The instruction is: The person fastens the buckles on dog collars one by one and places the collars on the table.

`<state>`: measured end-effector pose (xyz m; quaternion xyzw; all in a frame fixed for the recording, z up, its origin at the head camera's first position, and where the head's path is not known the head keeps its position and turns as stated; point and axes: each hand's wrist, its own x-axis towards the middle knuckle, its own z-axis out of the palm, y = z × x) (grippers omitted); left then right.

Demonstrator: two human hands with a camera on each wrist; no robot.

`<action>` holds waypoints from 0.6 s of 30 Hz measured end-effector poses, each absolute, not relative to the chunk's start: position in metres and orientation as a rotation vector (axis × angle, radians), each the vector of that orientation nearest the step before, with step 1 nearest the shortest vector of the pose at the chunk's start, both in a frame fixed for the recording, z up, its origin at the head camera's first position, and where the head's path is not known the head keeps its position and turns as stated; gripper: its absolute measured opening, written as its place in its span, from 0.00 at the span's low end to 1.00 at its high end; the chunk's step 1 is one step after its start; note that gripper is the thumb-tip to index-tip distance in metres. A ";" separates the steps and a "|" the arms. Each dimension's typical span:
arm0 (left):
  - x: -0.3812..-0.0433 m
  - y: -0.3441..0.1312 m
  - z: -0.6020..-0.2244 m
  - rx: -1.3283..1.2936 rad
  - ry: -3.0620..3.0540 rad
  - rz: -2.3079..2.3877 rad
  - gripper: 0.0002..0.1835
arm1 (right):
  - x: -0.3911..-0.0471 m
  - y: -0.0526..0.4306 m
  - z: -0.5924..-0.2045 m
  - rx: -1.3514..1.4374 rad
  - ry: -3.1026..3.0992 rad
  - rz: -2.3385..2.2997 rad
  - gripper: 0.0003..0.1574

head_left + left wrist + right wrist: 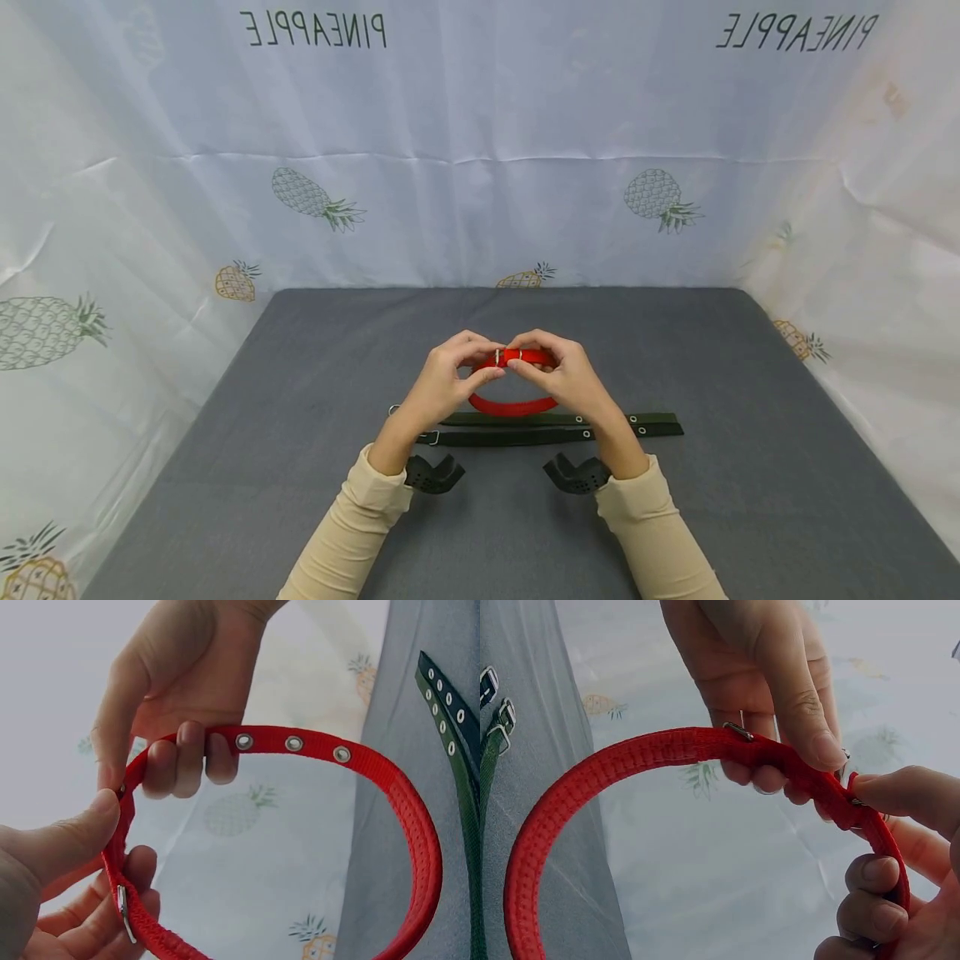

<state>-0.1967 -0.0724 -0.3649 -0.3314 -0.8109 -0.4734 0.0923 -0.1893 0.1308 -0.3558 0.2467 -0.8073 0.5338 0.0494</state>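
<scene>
A red collar (513, 408), bent into a loop, is held up above the table by both hands. My left hand (444, 372) pinches it beside the metal buckle (497, 357). My right hand (564, 371) pinches the strap just right of the buckle, its thumb and fingertip close to the left ones. In the left wrist view, several metal eyelets (294, 743) show on the strap beyond the right hand's curled fingers. A metal ring (739, 731) sits on the collar by the left hand in the right wrist view. Fingertips partly hide the buckle.
Behind the wrists, a green collar (510, 419) and a black collar (517, 437) lie stretched out side by side on the grey table (315, 500). White pineapple-print curtains (480, 208) stand at the back and both sides.
</scene>
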 end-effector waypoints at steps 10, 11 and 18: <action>-0.197 -0.070 -0.366 -0.953 -2.304 -1.443 0.18 | -0.187 0.129 -0.354 0.778 -2.477 1.645 0.12; -0.197 -0.069 -0.367 -0.951 -2.299 -1.457 0.18 | -0.186 0.128 -0.354 0.786 -2.482 1.641 0.12; -0.196 -0.069 -0.365 -0.915 -2.311 -1.526 0.17 | -0.187 0.125 -0.357 0.812 -2.490 1.607 0.11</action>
